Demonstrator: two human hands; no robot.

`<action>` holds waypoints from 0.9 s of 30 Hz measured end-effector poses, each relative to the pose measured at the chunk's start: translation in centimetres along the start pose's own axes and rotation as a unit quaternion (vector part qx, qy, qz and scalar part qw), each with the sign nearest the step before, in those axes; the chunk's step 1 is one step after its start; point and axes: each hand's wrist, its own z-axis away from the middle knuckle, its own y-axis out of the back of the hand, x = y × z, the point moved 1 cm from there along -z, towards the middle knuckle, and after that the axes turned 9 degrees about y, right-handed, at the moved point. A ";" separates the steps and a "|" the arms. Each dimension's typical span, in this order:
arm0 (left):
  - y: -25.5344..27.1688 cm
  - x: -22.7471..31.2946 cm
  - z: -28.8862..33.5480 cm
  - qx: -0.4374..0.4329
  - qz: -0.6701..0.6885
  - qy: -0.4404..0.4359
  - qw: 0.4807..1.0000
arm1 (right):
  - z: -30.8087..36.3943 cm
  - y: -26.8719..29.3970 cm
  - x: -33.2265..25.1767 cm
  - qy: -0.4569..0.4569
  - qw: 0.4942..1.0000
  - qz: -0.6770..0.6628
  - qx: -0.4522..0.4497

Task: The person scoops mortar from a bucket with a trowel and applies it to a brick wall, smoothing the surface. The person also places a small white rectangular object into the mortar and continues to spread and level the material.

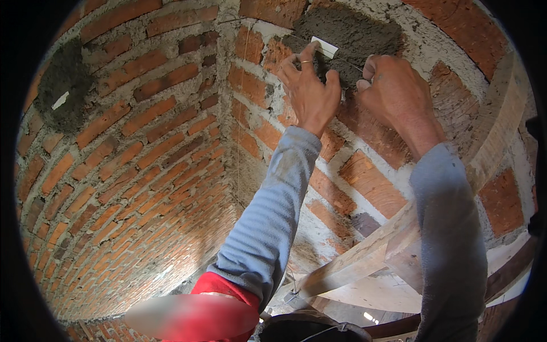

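Ahead of me, a white strip of tile (325,47) sits against a patch of wet grey mortar (356,28) on the brick wall (373,182). My left hand (310,94) reaches up to it with its fingers apart, one fingertip touching the strip's left end. A ring is on one finger. Just to the right, my right hand (399,94) is closed in a pinch at the lower edge of the mortar. A thin string (357,68) runs from its fingertips toward the strip. Its other fingers are curled and partly hidden.
On the left wall, a second mortar patch (62,74) bears a white chip (60,100). A thin upright line hangs near the corner. Wooden beams (359,251) cross at lower right. Below are a dark bucket (310,329) with a wire handle and something red (228,319), partly blurred.
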 end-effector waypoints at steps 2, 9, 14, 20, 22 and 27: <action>0.0 0.0 -0.1 0.009 -0.009 -0.015 1.000 | 0.0 0.0 0.0 -0.004 1.000 -0.002 -0.003; -0.1 -0.2 -0.2 0.036 -0.022 -0.057 0.997 | 0.0 -0.2 0.2 0.017 1.000 0.001 0.011; -0.2 0.0 0.3 0.031 0.006 -0.049 0.998 | 0.0 -0.3 0.3 0.018 1.000 0.001 0.009; -0.1 0.0 0.8 0.028 0.022 -0.046 0.998 | 0.0 -0.4 0.3 0.021 1.000 0.003 0.014; -0.1 0.0 0.8 0.026 0.015 -0.051 0.998 | 0.0 -0.4 0.3 0.019 1.000 0.001 0.010; -0.1 -0.2 0.9 0.030 0.007 -0.063 0.998 | 0.0 -0.3 0.2 0.014 1.000 0.007 0.013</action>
